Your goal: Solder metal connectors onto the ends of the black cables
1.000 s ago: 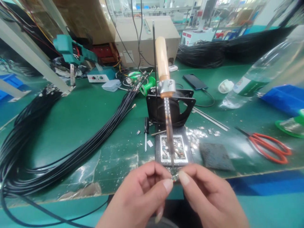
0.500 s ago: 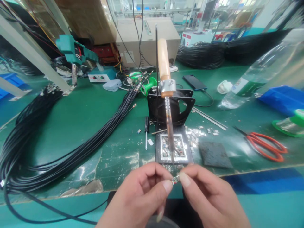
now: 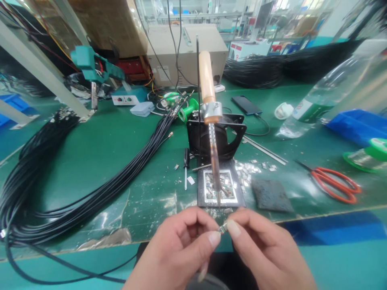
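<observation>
Low in front of the bench edge, my left hand and my right hand meet fingertip to fingertip. A small metal connector shows between them, pinched by my right thumb and forefinger. Tiny coloured wires appear at my left thumb tip, where my left fingers pinch a cable end that is mostly hidden. A black cable runs in from the left and disappears behind my left hand. Just beyond my fingers, a wooden-handled soldering iron points downward over a framed tray of small metal pieces.
Bundled black cables curve across the left side. A screwdriver, a black fan and a dark square pad surround the iron. To the right lie orange-handled scissors, a solder spool and a plastic bottle.
Both hands keep the same pinch on the connector and cable end. The bench objects, mostly on the right, shift slightly left in view as the camera turns a little.
</observation>
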{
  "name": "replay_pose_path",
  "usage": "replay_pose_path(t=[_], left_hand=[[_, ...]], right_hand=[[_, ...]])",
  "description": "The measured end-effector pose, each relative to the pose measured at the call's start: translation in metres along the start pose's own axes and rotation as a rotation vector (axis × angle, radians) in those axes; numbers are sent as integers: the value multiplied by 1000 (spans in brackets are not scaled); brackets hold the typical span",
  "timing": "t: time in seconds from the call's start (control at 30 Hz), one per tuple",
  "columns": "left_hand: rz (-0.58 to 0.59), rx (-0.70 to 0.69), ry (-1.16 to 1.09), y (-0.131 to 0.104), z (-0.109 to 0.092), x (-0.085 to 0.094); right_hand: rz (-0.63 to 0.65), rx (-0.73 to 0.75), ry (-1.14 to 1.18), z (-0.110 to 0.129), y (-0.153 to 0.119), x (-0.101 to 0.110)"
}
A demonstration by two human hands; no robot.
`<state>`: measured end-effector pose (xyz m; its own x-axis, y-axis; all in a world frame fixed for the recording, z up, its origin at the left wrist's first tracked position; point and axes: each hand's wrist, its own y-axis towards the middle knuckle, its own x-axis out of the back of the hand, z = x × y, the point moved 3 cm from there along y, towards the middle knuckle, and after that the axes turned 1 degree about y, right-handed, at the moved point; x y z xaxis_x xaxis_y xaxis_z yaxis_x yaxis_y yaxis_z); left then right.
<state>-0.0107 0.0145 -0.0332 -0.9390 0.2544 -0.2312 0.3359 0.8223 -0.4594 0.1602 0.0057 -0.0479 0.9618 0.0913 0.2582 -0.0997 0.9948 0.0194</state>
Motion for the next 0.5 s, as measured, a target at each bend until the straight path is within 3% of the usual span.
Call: replay_pose_path(t=[0.3, 0.5], left_hand=[[-28, -42, 131, -2, -2, 3], [-149, -310, 470, -11, -9, 7]], right_hand=[[18, 10, -15, 1, 2, 0], [16, 24, -45, 0, -3, 3]])
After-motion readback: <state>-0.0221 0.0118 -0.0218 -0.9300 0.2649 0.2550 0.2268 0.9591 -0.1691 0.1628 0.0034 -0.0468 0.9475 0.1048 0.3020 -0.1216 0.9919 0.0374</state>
